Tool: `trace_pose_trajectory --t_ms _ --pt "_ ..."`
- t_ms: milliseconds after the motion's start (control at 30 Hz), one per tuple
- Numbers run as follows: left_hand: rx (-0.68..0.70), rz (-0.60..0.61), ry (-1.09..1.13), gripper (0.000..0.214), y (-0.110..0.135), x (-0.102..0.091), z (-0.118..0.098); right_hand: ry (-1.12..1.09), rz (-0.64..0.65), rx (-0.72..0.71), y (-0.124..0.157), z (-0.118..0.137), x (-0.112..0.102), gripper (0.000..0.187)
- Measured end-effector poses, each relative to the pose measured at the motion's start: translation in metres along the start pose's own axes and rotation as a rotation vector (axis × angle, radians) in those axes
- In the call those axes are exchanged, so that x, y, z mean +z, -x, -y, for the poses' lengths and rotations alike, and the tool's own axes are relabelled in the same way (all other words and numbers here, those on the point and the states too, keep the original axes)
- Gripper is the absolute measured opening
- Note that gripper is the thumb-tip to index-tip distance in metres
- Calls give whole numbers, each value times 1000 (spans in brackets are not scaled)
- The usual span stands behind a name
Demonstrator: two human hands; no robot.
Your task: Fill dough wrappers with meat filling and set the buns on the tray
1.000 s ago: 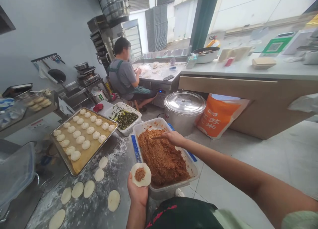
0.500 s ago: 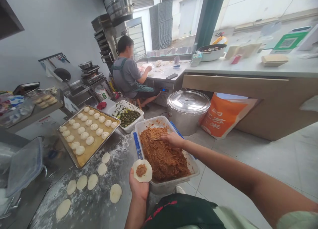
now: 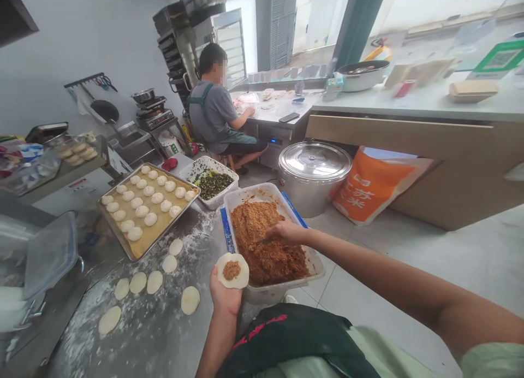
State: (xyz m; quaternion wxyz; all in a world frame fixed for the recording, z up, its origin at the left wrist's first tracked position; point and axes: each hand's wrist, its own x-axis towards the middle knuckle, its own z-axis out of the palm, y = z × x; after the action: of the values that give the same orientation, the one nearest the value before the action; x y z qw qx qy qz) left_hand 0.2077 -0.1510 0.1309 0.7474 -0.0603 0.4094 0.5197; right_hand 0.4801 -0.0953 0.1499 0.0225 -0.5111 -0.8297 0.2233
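Note:
On my left hand (image 3: 226, 298) rests a round dough wrapper (image 3: 242, 268) with a dab of brown filling (image 3: 231, 270) at its centre; the fingers curl beneath it. My right hand (image 3: 286, 233) is closed around a thin utensil (image 3: 261, 240), whose tip is in the reddish-brown filling (image 3: 270, 263); its exact kind is hard to make out. That filling heaps up in a white plastic tub (image 3: 317, 260) beside the table. Several flat dough wrappers (image 3: 154, 282) lie on the floured table to the left of my left hand.
A lined baking tray (image 3: 135, 249) of pleated buns stands at the table's far left. Behind the filling is a white tub (image 3: 223, 195) of chopped greens. A lidded steel pot (image 3: 315, 173) and an orange sack (image 3: 366, 187) stand on the floor. A co-worker (image 3: 215, 107) sits at the back counter.
My right hand has drawn the utensil slightly nearer and lower through the filling. My left hand still holds the wrapper. The whole view has shifted a little.

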Motion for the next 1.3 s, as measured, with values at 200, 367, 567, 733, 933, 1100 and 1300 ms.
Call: trace_pose_trajectory --t_ms 200,367,567,733,933,1100,1300 --pt "11 11 -46 30 8 10 -4 -248 96 -8 -4 -6 0 33" --pt "9 22 -61 30 8 14 -7 -458 171 43 9 -1 3 34" --pt "-27 58 -57 31 9 26 0 -730 86 77 35 29 -11 38" --pt "-109 152 -26 34 14 46 8 -596 -232 -4 41 83 -3 33" --pt "-136 148 -82 31 14 52 10 -232 -372 40 60 113 31 45" --pt "-56 109 -89 28 6 36 1 -196 -309 226 84 74 26 41" --pt "-117 121 -103 28 -4 21 -5 -61 -278 616 73 27 25 36"
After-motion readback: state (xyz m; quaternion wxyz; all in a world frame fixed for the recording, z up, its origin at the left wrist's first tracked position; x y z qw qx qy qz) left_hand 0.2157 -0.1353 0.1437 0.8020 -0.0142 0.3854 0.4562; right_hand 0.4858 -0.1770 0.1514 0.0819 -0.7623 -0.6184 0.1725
